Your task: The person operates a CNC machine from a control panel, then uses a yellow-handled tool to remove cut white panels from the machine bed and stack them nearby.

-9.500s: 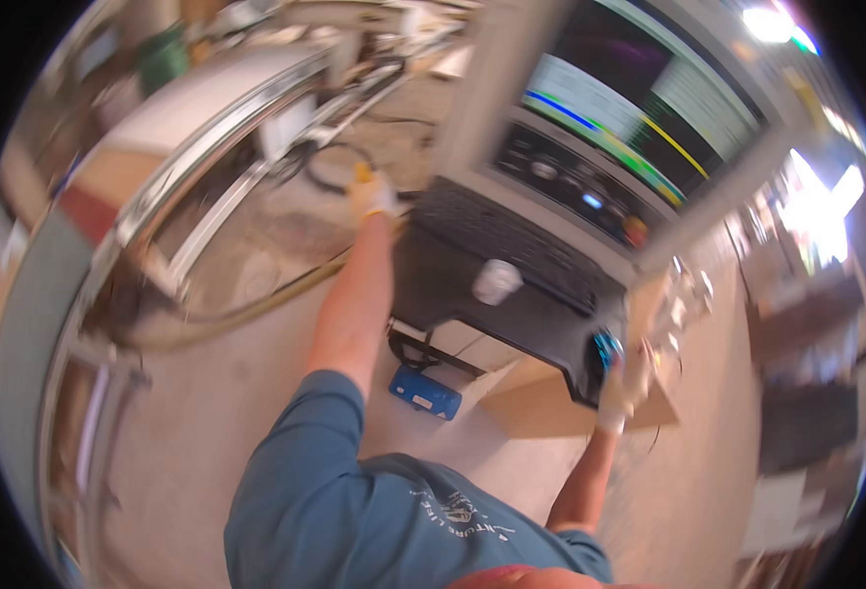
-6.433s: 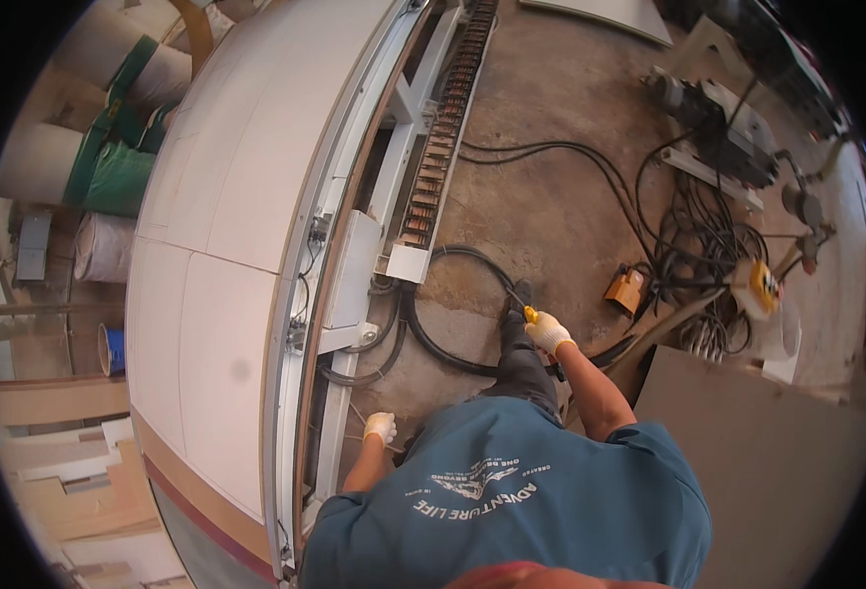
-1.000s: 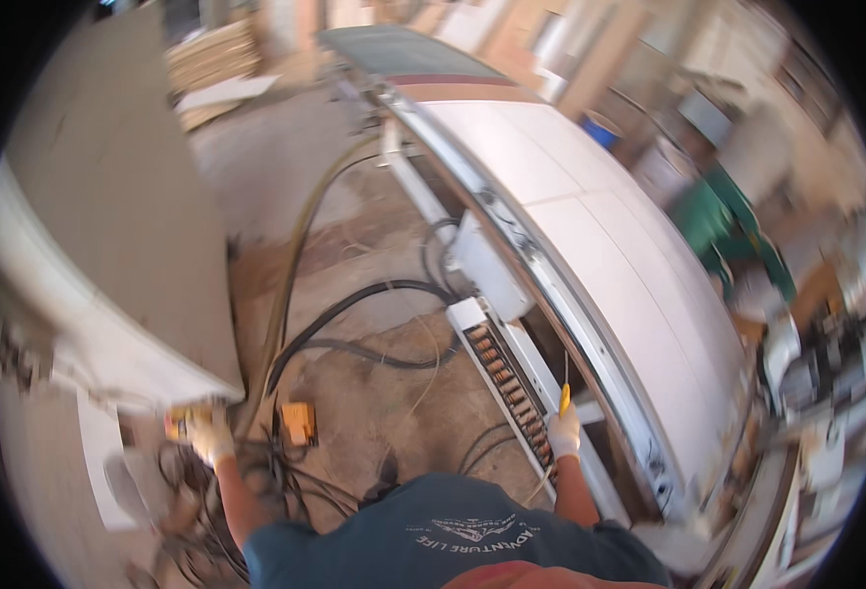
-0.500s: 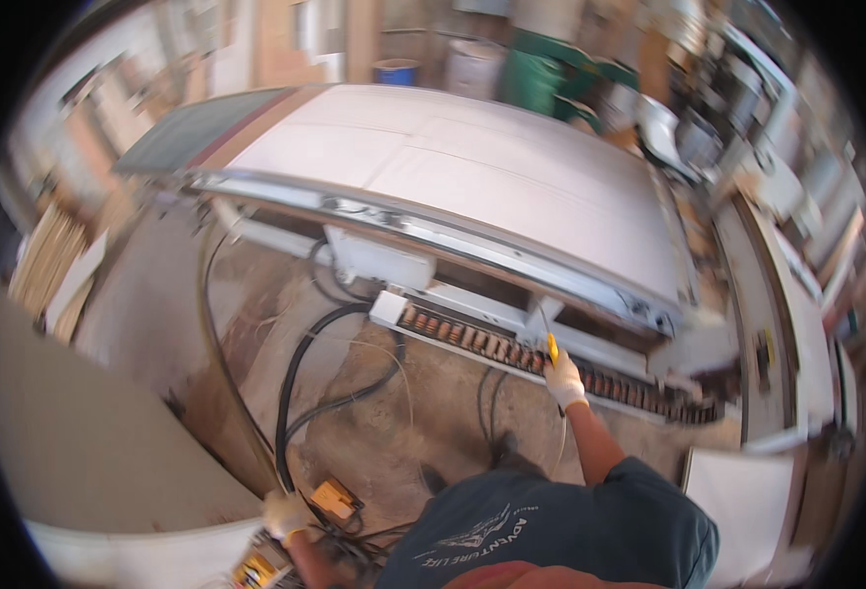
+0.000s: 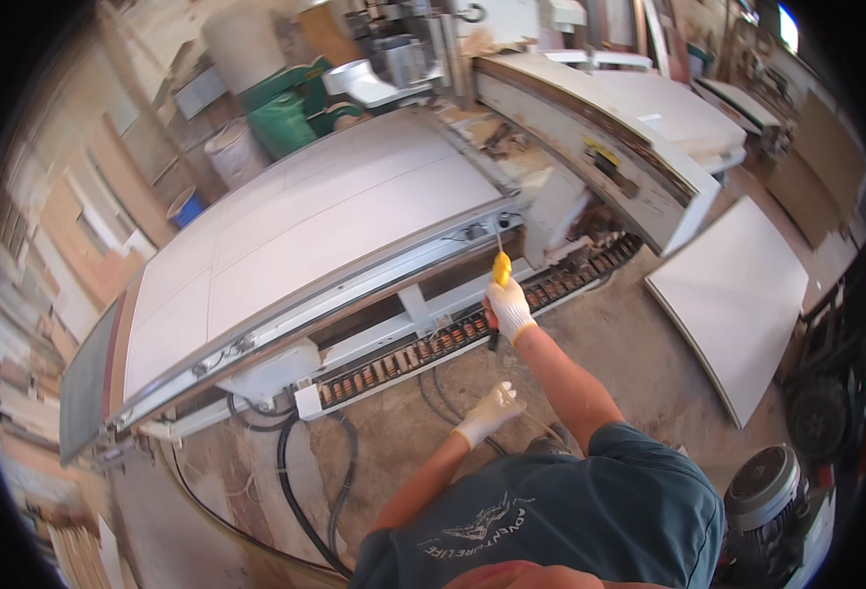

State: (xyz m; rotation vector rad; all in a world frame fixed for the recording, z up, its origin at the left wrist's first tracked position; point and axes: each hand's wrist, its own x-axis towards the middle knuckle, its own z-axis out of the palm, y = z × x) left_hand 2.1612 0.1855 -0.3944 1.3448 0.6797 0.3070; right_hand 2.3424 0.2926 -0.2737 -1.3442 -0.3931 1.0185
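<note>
Near the white bed [image 5: 305,216], the right hand [image 5: 512,306] wraps its fingers around a yellow tool [image 5: 502,269], while the nearer left hand [image 5: 493,409] curls, its hold unclear.

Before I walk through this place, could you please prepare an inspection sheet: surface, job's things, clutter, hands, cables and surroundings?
Surface: pale machine bed, thin lines across its top.
Job's things: yellow tool with a thin rod, pointing toward the bed's near edge; contact not clear.
Clutter: wooden boards at far left; large white board at right.
Hands: right hand gloved, closed around the yellow tool; left hand gloved, fingers curled, whether it holds anything not clear.
Cables: black hose on the floor; cable chain along the bed's near side.
Surroundings: green bag and blue bucket beyond the bed; motor at lower right.
</note>
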